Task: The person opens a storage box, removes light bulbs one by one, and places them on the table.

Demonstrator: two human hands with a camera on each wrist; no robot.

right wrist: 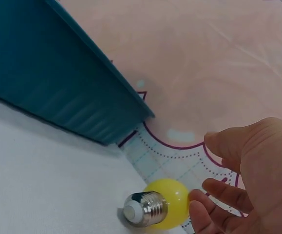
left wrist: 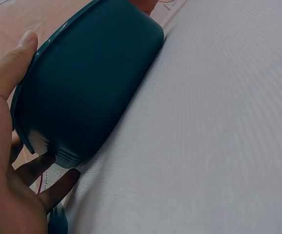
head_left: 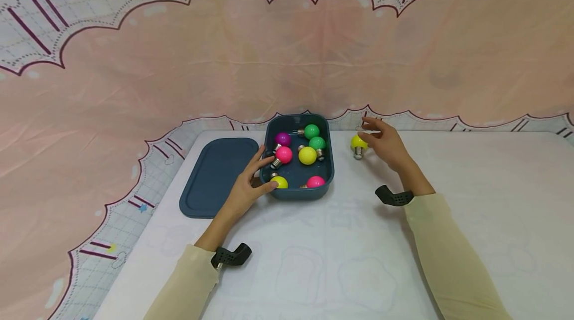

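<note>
Against one box (head_left: 298, 194), left fingers (head_left: 260, 163) spread; right fingers (head_left: 376, 124), parted, perhaps touch one of eight bulbs (head_left: 358, 141).

Room type unclear: white table (head_left: 489, 165) before printed peach cloth (head_left: 287, 56).

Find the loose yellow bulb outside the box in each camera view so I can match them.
Head: the loose yellow bulb is right of centre, by the right hand.
Left wrist: not in it.
Right wrist: near the bottom, around the middle, base toward the left.
Shared landmark: the dark blue box, visible in all three.
</note>
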